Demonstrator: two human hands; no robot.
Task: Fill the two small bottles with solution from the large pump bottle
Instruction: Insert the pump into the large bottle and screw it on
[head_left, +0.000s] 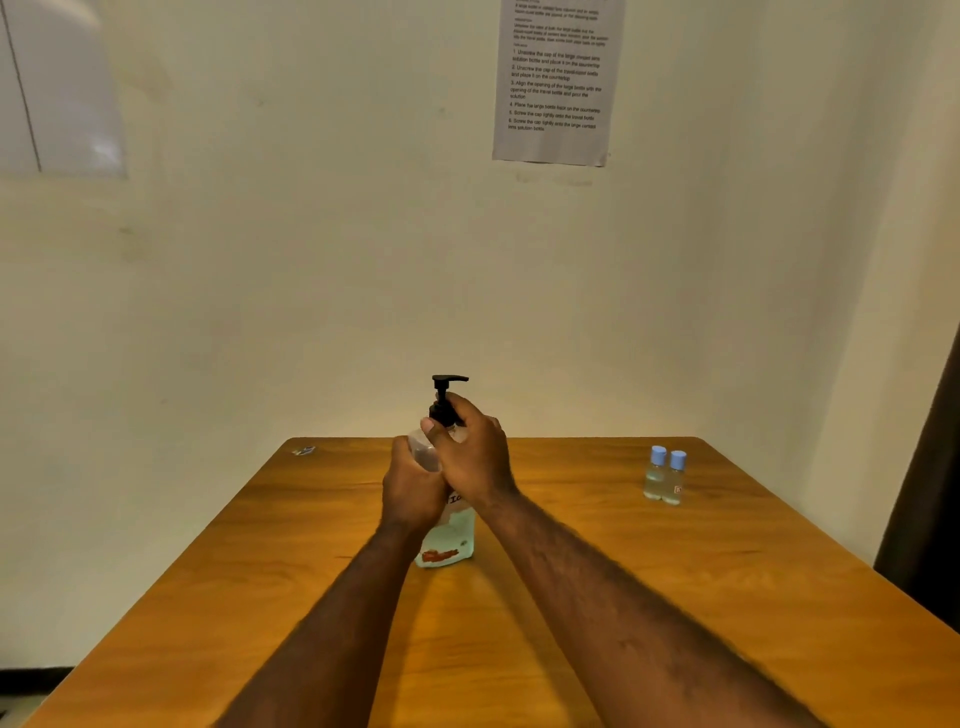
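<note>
The large clear pump bottle (448, 540) stands upright at the middle of the wooden table (571, 613), with pale liquid in its lower part and a black pump head (448, 387) on top. My left hand (413, 493) wraps around the bottle's body from the left. My right hand (475, 452) grips the black collar just under the pump head. Two small clear bottles (665, 475) with blue caps stand side by side at the table's far right, touching each other, both capped and holding pale liquid.
The table is pushed against a cream wall. A printed instruction sheet (558, 83) hangs on the wall above. A small scrap (304, 450) lies at the table's far left corner. A dark curtain (930, 519) hangs at the right edge.
</note>
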